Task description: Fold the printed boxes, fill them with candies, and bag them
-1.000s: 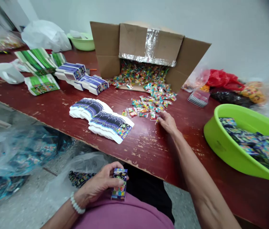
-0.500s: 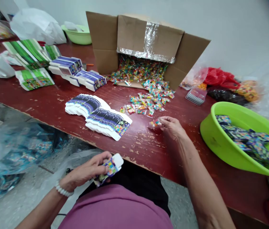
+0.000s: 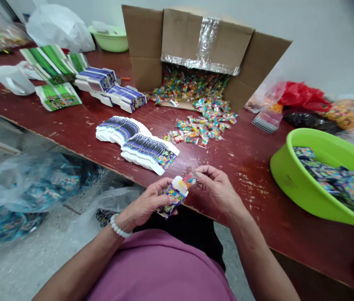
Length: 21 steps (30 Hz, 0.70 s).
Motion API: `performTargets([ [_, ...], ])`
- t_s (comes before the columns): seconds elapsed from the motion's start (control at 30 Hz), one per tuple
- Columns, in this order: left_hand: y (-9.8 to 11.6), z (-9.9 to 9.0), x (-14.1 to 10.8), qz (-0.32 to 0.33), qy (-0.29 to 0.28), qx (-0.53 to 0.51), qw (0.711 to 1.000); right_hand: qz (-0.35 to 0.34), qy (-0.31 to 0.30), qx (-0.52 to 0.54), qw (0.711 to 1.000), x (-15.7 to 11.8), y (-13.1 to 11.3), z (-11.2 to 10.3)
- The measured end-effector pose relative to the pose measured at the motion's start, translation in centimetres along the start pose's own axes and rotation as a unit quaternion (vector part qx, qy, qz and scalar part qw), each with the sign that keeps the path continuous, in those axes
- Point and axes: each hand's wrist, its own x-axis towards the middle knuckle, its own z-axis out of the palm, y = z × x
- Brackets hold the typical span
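My left hand (image 3: 151, 200) is closed round a small printed candy box (image 3: 174, 198), held tilted in front of the table edge with its white end flap up. Between the thumb and fingers of my right hand (image 3: 216, 186) is a clear packet of colourful candy (image 3: 189, 179), its lower end at the box's open top. How far the packet reaches into the box I cannot tell. Flat purple cartons (image 3: 151, 151) lie fanned out on the table beyond my left hand. Loose candy packets (image 3: 200, 127) spill from a cardboard box (image 3: 147, 50) behind them.
A green basin (image 3: 285, 175) with filled-looking printed boxes (image 3: 336, 179) stands at the right. Bundled purple cartons (image 3: 126, 98), green cartons (image 3: 59, 97) and a white mug (image 3: 12, 79) sit at the left. Plastic bags of blue packets (image 3: 48, 188) lie below the table's left side.
My right hand has brought the candy packet from over the table toward me to the box's mouth. My left hand has raised the box to the right to meet it. The view has shifted slightly.
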Motion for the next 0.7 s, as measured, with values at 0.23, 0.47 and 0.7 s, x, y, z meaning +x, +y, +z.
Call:
performTargets([
  [0.23, -0.3, 0.5, 0.2, 0.015, 0.049, -0.042, 0.998, -0.048, -0.034, -0.108, 0.992, -1.2, 0.6, 1.1],
  [0.47, -0.5, 0.9, 0.4, 0.044, 0.099, -0.057, 0.992, 0.052, -0.096, 0.043, 0.993, -1.4, 1.9, 2.2],
  [0.7, -0.9, 1.3, 0.2, 0.028, 0.132, -0.123, 0.983, -0.136, -0.006, -0.152, 0.979, -1.9, 3.4, 4.3],
])
